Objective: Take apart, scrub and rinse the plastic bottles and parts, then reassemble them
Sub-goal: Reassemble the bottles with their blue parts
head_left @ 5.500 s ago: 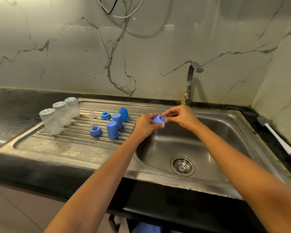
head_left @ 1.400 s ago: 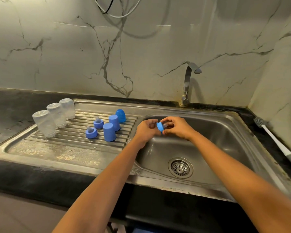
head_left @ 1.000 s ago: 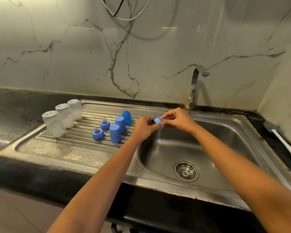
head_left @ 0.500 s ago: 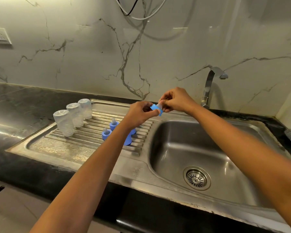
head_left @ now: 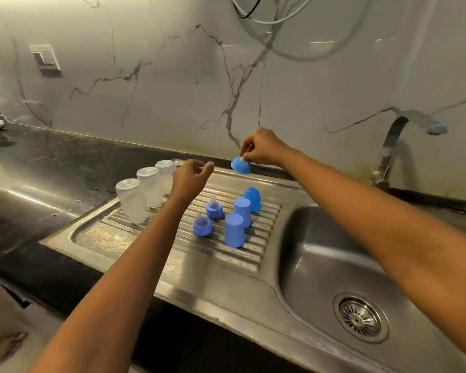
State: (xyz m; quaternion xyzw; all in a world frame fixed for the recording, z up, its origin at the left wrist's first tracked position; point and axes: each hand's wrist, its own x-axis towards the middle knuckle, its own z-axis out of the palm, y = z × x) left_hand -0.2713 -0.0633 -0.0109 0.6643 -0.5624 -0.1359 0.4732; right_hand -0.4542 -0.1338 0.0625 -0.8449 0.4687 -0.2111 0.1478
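Our right hand (head_left: 262,151) hangs above the back edge of the steel draining board (head_left: 151,238), its fingers (head_left: 246,156) pinched on the clear teat at the top of a blue collar (head_left: 240,165), so the collar dangles just below them with its open side down and its axis close to upright. Our left hand (head_left: 190,177) hovers to the left of it, apart, loosely curled and carrying nothing. What the next move turns on, we judge, is the drop beneath the collar: the ribbed board lies straight down and slightly toward us, where two more blue collars (head_left: 208,217) with teats stand beside three blue caps (head_left: 240,216). The right hand is the nearer one and already has the part, so lowering it upright beside those should do. Three clear bottles (head_left: 145,193) stand upside down at the board's left, just beside the left hand, which we take to be the nearer hand for them.
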